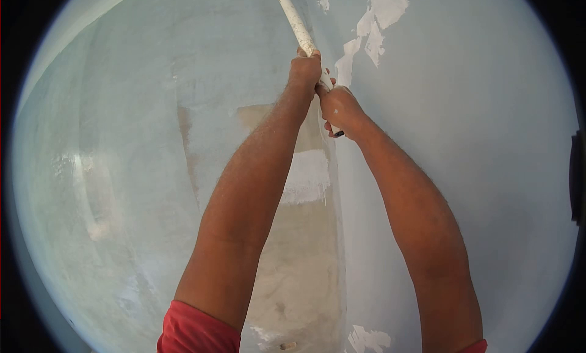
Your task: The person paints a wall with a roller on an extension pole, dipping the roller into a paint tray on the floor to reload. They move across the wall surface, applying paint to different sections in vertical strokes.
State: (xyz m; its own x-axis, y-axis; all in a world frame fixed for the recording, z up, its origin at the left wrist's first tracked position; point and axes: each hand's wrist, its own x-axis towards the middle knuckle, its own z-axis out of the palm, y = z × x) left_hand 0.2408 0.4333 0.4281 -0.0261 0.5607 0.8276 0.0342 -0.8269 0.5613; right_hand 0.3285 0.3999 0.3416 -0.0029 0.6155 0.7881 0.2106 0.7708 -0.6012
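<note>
In the head view, two bare arms reach up and away toward a pale blue wall. The left hand is curled tight around a long white pole. The pole comes out of the top of that fist and goes up and a little to the left, until it leaves the top of the picture. The right hand is just below and to the right of the left hand, and the two hands touch or nearly touch. It is wrapped around the low end of the same pole, and a small dark tip of the pole pokes out under its fingers. So the pole runs through both fists, with most of it above the hands. Beyond the hands, up and to the right, there are white patches where the blue has come off the wall. Below the hands, between the two arms, there is a patch of fresh white paint on a bare gray strip. Each arm has a red sleeve at the bottom of the picture, near the shoulders.
</note>
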